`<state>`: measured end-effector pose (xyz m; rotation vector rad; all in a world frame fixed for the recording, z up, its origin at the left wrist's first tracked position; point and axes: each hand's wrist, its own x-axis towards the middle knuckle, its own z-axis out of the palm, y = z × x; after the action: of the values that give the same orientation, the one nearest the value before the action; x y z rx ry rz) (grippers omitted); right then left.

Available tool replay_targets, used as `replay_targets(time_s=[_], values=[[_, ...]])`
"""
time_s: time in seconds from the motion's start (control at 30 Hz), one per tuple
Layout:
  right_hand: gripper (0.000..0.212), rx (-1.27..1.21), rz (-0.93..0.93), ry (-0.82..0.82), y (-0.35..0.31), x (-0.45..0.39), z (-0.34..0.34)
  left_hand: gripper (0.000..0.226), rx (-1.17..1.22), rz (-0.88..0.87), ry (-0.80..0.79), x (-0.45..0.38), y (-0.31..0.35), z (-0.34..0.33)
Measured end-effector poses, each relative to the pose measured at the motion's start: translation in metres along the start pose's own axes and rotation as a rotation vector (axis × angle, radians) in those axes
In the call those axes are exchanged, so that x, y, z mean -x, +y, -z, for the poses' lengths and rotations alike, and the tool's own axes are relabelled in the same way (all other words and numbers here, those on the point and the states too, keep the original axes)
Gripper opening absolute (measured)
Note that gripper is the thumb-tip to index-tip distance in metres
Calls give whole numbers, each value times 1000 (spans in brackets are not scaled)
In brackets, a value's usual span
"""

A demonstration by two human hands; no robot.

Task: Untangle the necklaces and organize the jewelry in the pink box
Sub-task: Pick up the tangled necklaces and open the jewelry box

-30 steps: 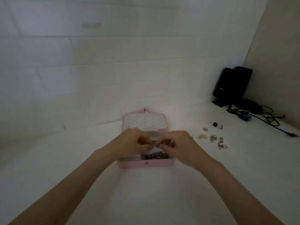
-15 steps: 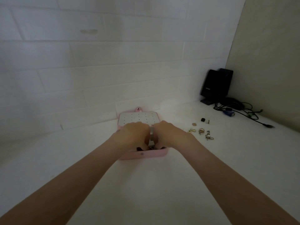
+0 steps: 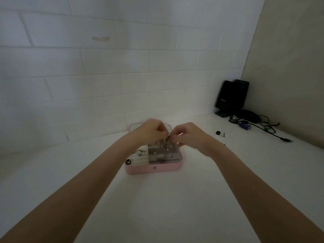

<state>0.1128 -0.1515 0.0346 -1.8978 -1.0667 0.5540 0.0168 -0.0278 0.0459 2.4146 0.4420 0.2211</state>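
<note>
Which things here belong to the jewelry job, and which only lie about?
Job: pink box; tangled necklaces, pinched by left hand and right hand.
Lying about: black device; cables; small black piece.

Beyond my hands rises a white tiled wall (image 3: 122, 67), dimly lit. To their right a beige wall (image 3: 289, 67) meets it, with a black device (image 3: 231, 97) and tangled cables (image 3: 259, 123) on the white table (image 3: 157, 199).
</note>
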Motion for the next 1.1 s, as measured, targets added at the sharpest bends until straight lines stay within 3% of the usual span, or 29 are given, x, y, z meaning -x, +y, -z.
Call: replay_targets(time_s=[0.07,0.13,0.37,0.57,0.67,0.87,0.97,1.1], values=[[10,-413,-17,36,-5,12,13,13,328,-31,78,-1,18,0],[11,-626,-15,102,-6,22,25,15,532,-72,109,-1,36,-7],[15,-832,20,406,11,59,59,11,918,-85,23,-3,77,-52],[10,-651,-60,519,43,80,60,16,697,-149,30,-12,76,-89],[6,-287,-140,554,64,84,53,19,505,-164,110,-13,58,-106],[7,226,-44,539,93,75,39,8,165,-281,271,-15,37,-132],[8,309,-29,564,107,69,34,8,-39,-393,330,-17,29,-143],[11,422,-44,659,125,66,34,15,-50,-366,264,-22,21,-152]])
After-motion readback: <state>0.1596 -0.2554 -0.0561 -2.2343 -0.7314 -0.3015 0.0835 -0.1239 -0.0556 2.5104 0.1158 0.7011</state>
